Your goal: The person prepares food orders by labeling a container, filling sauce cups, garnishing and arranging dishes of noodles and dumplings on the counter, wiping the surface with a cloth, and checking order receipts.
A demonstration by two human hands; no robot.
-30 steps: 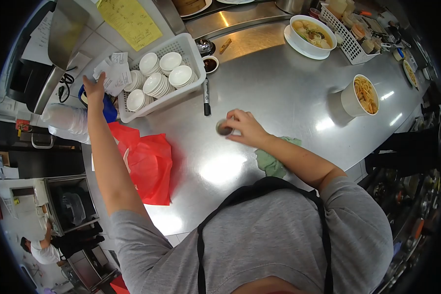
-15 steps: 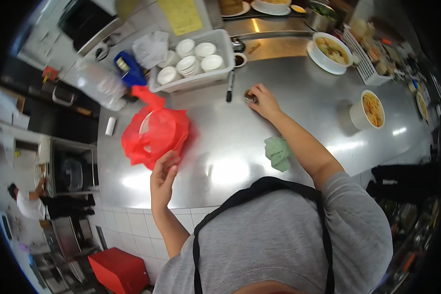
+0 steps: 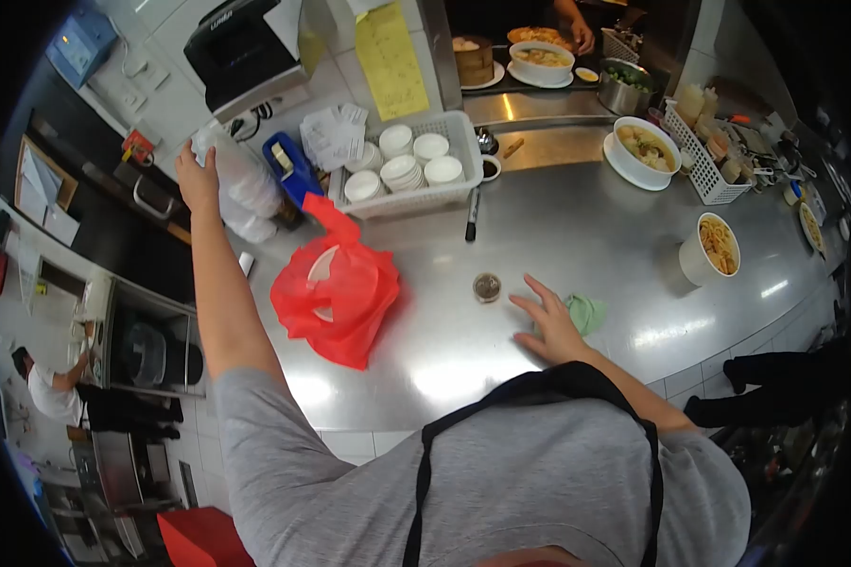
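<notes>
My left hand (image 3: 197, 180) is raised at the upper left, fingers apart, at the top of a stack of clear plastic containers (image 3: 239, 194). Whether it touches the plastic is hard to tell. Over the steel table, my right hand (image 3: 553, 326) is open with its fingers spread. Left of it sits a small round tub with dark contents (image 3: 487, 287). A crumpled green cloth (image 3: 586, 314) lies just beyond that hand, partly covered by it. The red plastic bag (image 3: 364, 298) stands on the table around a white container, its handles loose.
A white basket (image 3: 416, 203) holds stacked white cups. Beside it are a blue tape dispenser (image 3: 291, 165) and a black marker (image 3: 472, 215). A noodle cup (image 3: 695, 263), a soup bowl (image 3: 645, 156) and a condiment basket (image 3: 704, 170) stand right. Another person's hand (image 3: 582, 38) shows behind the pass.
My left hand has left the red bag and reached up to the clear plastic stack. My right hand has let go of the small tub and drawn back toward me. The view has shifted.
</notes>
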